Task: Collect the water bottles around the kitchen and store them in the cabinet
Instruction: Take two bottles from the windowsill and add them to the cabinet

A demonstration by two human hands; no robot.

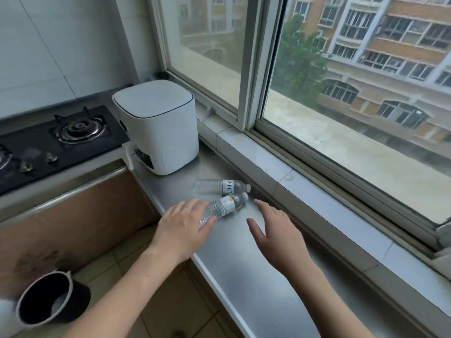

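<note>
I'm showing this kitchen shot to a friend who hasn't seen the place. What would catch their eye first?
Probably the two hands over the steel counter: the left hand touches the base end of a clear bottle lying on its side, while the right hand hovers open beside it. A second bottle lies just behind, toward the white appliance. The big window on the right shows apartment blocks outside.

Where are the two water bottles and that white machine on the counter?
Nearer bottle (223,208), head view: its label.
Farther bottle (220,187), head view: its clear body beside the label.
White appliance (168,137), head view: its side wall.
</note>
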